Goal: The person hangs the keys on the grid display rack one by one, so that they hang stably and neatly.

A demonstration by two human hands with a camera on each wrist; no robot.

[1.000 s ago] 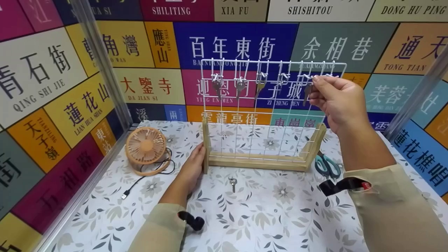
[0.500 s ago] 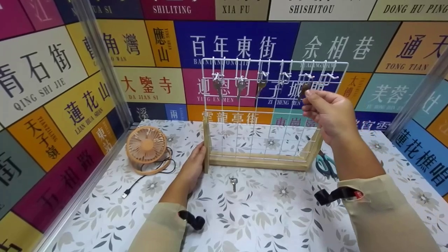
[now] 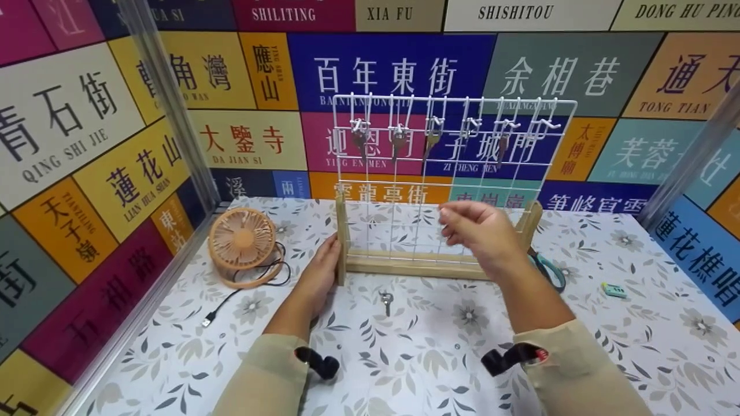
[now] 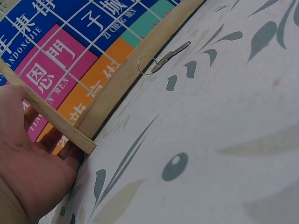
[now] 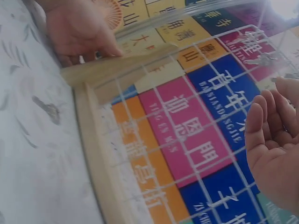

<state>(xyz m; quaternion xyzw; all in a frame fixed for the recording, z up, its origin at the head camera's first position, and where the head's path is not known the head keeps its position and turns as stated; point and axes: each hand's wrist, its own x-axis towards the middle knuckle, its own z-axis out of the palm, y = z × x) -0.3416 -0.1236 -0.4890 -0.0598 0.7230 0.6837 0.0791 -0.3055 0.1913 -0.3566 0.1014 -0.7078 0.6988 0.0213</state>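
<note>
A white wire grid rack (image 3: 439, 185) stands upright on a wooden base (image 3: 416, 267). My left hand (image 3: 319, 271) holds its left wooden post (image 3: 341, 242); in the left wrist view the fingers wrap behind that post (image 4: 60, 123). Several keys, among them a key (image 3: 433, 144) and a reddish-brown key (image 3: 503, 149), hang from hooks along the upper grid. The rightmost hook (image 3: 545, 127) bears no key. In front of the lower grid, my right hand (image 3: 485, 237) has loosely bent fingers and holds nothing. One key with a ring (image 3: 387, 303) lies on the table before the base.
An orange fan (image 3: 243, 242) with a black USB cable (image 3: 214, 315) stands to the left. Teal-handled scissors (image 3: 549, 271) lie partly hidden behind the right forearm. A small green-and-white object (image 3: 614, 290) lies at the right. A sign-printed wall (image 3: 393, 63) rises behind the table.
My right hand has let go of the key on the second hook from the right and moved down and left. The left hand has stayed on the post.
</note>
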